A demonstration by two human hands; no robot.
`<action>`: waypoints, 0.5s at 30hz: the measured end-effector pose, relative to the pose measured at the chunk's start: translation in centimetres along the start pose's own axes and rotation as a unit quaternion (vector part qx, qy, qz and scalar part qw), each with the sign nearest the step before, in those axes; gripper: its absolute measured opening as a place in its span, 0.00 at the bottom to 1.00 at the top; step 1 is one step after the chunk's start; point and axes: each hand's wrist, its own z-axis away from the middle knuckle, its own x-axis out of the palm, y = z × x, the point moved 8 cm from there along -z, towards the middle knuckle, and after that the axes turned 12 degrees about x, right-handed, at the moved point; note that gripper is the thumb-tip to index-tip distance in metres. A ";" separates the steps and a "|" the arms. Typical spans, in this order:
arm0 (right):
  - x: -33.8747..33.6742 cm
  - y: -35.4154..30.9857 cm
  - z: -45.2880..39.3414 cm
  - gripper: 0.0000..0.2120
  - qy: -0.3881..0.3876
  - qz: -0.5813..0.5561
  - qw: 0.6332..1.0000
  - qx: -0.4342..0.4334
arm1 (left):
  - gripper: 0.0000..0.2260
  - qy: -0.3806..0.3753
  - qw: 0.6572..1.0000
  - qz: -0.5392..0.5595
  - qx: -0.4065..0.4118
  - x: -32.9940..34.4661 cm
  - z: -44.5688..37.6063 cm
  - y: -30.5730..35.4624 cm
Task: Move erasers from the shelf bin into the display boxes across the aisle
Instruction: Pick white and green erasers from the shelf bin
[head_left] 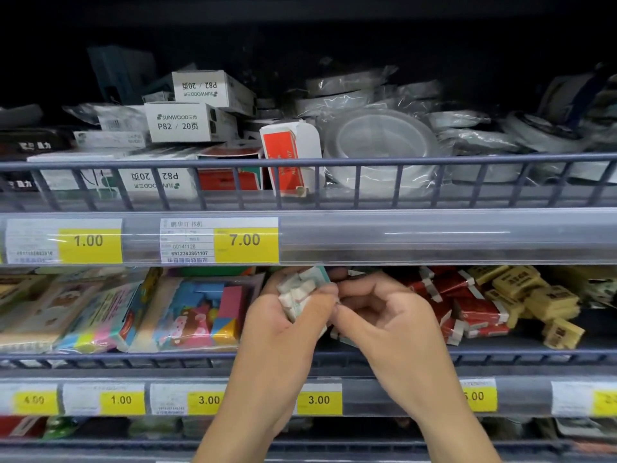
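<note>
Left hand grips wrapped erasers; right hand fingers touch them.

Two bare hands, left hand and right hand, with forearms entering from the near edge. No sleeves visible, wrists and forearms uncovered. No gloves, rings, watch or bracelets seen. Fingernails short, unpainted where they show. Nothing worn is in view on either arm.

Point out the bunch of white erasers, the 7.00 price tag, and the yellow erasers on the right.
white erasers [297, 290], head view, middle of the held bunch
7.00 price tag [245, 240], head view, yellow part
yellow erasers [531, 292], head view, middle of the pile
</note>
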 end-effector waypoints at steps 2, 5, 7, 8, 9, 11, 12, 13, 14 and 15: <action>-0.1 -0.5 0.2 0.05 0.019 0.065 0.997 -0.024 | 0.08 0.021 1.000 -0.007 0.005 -0.7 -0.1 0.0; -0.2 -0.7 0.0 0.07 -0.011 0.106 0.994 -0.029 | 0.07 0.024 1.000 0.005 0.008 -1.2 -0.2 0.1; -1.6 -0.3 -0.7 0.08 0.012 0.130 0.991 -0.018 | 0.06 0.043 0.999 -0.001 0.010 -1.7 -0.3 0.2; -2.7 0.0 -1.1 0.08 0.035 0.143 0.989 -0.003 | 0.05 0.053 0.998 -0.012 0.011 -2.1 -0.3 0.2; -3.7 0.5 -1.5 0.08 0.054 0.164 0.985 0.017 | 0.06 0.059 0.998 -0.021 0.011 -2.3 -0.3 0.2; -4.8 1.5 -2.4 0.08 0.061 0.268 0.960 0.054 | 0.05 0.063 0.997 -0.031 0.013 -2.7 -0.4 0.2; -4.9 2.0 -2.8 0.09 0.054 0.340 0.936 0.071 | 0.05 0.065 0.997 -0.033 0.015 -2.8 -0.4 0.2; -4.8 2.4 -3.0 0.11 0.045 0.406 0.909 0.082 | 0.04 0.065 0.997 -0.034 0.017 -2.9 -0.5 0.2; -4.5 2.6 -3.1 0.14 0.033 0.454 0.886 0.089 | 0.04 0.064 0.997 -0.035 0.019 -2.9 -0.5 0.3; -4.0 2.7 -3.2 0.15 0.019 0.488 0.867 0.095 | 0.04 0.063 0.997 -0.033 0.020 -2.8 -0.5 0.3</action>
